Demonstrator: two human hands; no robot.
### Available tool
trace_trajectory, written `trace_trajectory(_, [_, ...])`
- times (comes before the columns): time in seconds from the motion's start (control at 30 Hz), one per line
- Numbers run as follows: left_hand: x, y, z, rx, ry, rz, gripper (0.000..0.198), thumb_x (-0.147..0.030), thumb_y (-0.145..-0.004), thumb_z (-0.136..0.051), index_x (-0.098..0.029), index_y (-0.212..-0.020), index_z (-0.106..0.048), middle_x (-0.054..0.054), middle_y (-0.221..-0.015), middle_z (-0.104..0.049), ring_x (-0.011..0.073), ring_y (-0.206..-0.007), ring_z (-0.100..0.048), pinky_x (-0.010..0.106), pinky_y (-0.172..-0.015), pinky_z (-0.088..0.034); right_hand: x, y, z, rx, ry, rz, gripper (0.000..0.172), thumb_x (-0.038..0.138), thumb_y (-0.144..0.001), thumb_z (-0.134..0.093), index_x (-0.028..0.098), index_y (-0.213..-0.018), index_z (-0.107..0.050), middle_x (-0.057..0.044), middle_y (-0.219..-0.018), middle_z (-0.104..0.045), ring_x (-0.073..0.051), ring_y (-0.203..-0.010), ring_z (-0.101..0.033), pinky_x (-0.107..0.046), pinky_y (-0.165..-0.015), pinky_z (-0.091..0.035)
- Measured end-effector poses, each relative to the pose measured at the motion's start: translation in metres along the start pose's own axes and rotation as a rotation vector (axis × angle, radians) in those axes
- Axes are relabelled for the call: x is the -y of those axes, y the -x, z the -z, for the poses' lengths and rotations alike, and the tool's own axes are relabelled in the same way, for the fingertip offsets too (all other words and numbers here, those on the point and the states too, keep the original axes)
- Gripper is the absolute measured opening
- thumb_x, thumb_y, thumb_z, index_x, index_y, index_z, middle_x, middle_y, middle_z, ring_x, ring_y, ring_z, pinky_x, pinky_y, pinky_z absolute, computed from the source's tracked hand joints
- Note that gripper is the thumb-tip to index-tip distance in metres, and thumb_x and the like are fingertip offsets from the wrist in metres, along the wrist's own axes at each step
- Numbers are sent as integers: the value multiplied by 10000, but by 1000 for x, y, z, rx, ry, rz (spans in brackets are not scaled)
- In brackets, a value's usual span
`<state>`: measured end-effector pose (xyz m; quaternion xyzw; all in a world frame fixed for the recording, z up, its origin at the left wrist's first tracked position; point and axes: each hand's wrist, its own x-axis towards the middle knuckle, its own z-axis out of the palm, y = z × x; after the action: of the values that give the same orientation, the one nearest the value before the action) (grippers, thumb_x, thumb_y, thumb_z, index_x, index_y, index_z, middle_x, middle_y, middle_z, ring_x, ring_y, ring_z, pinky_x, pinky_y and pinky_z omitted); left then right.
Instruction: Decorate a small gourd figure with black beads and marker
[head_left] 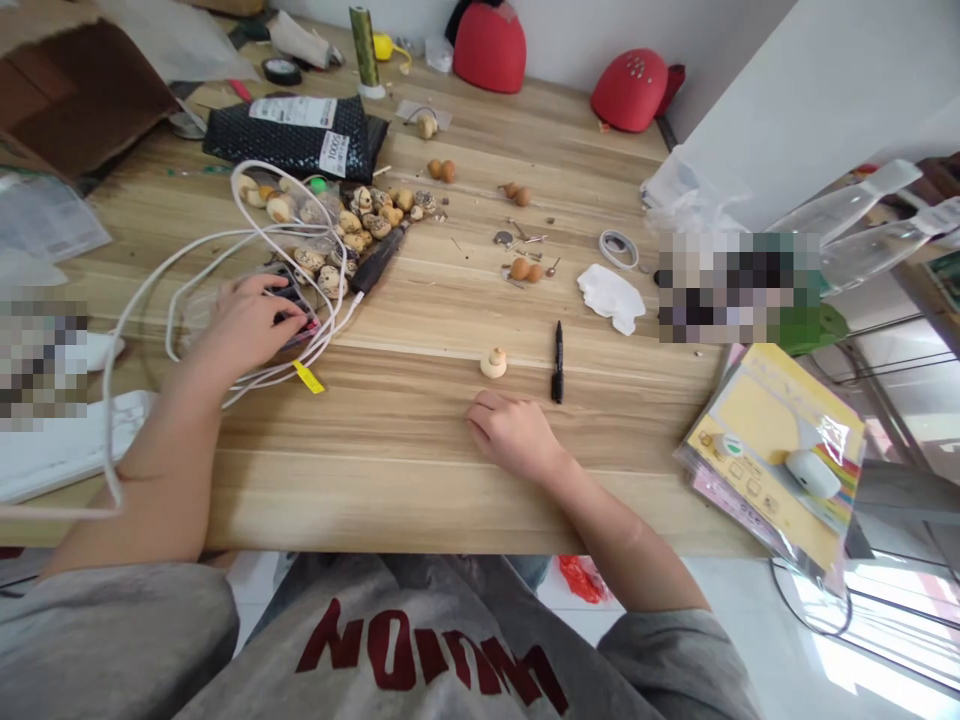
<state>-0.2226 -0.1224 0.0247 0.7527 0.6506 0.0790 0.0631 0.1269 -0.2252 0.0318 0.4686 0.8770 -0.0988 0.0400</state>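
My left hand (pixel 251 320) reaches over a small dark box (pixel 296 290) among looped white cables. Its fingers are spread, with the tips at the box and a bit of pink beside them; nothing shows in its grasp. Resting on the table, my right hand (pixel 514 430) is curled into a loose fist. Just beyond its knuckles, a small pale gourd (pixel 493 363) stands apart from it. A black marker pen (pixel 558 362) lies to the right of the gourd. Behind my left hand is a pile of pale gourds (pixel 360 225), several with dark drawings.
White cable loops (pixel 180 235) cross over my left forearm. A black handheld tool (pixel 380 258) lies beside the pile. Brown gourds (pixel 526 270), white tissue (pixel 611 297) and a tape roll (pixel 619 249) are farther back. Yellow packets (pixel 780 430) with a white case on top overhang the right edge.
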Motion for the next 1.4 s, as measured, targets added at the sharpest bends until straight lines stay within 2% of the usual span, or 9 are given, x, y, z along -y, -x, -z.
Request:
trace_trajectory(0.13, [-8, 0, 8, -1, -57, 39, 341, -311, -815, -470, -90, -903, -714, 91, -1276, -520, 214, -1150, -449, 304, -984, -289, -1, -1, -2, -11, 2, 1, 273, 197, -934, -354, 178, -850, -613, -71, -945, -646, -160, -796, -608, -249, -516, -298])
trace_trajectory(0.3, [-8, -1, 11, -4, -19, 101, 391, -396, -820, -484, -102, -913, -725, 39, -1234, -570, 188, -1047, -510, 271, -894, -342, -1, -2, -1, 8, 5, -16, 266, 203, -936, -353, 181, -861, -607, -69, -951, -644, -159, -788, -615, -259, -508, -294])
trace_trajectory(0.5, [1, -3, 8, -37, -8, 147, 384, -422, -808, -536, -101, -908, -720, 35, -1200, -607, 185, -1023, -540, 272, -838, -368, 0, -2, 2, 29, 17, -14, 278, 203, -944, -342, 178, -866, -608, -72, -955, -640, -163, -809, -612, -250, -530, -324])
trace_trajectory(0.73, [-3, -1, 12, -47, 6, 170, 346, -393, -804, -552, -105, -914, -708, 43, -1201, -613, 180, -1044, -547, 271, -864, -382, -1, -1, 1, 1, 41, 19, 293, 191, -947, -333, 178, -857, -612, -65, -953, -640, -156, -782, -610, -247, -536, -328])
trace_trajectory(0.87, [-7, 3, 18, -130, 76, 190, 336, -378, -823, -533, -104, -921, -702, 45, -1194, -630, 174, -1049, -565, 270, -916, -399, -1, 1, 3, 0, 50, 34, 298, 167, -934, -339, 172, -834, -619, -60, -930, -648, -145, -751, -599, -248, -520, -296])
trace_trajectory(1.07, [-23, 7, 24, -363, 195, 226, 363, -399, -789, -581, -83, -898, -724, 87, -988, -720, 182, -967, -646, 273, -916, -449, 1, 1, 8, 50, 60, 54, 279, 147, -917, -376, 162, -821, -638, -64, -920, -652, -138, -745, -581, -249, -513, -276])
trace_trajectory(1.23, [-45, 17, 28, -421, 285, 205, 343, -395, -782, -590, -111, -907, -738, 72, -935, -734, 172, -873, -666, 253, -826, -482, 1, 0, 9, 50, 66, 64, 272, 152, -915, -383, 164, -821, -638, -55, -918, -652, -136, -748, -582, -253, -503, -250])
trace_trajectory(1.4, [-54, 27, 35, -445, 310, 208, 378, -431, -787, -584, -122, -939, -739, 56, -878, -740, 143, -777, -643, 219, -749, -467, 0, 0, 8, 37, 72, 70, 282, 168, -920, -383, 168, -802, -639, -47, -913, -650, -128, -729, -577, -250, -505, -248])
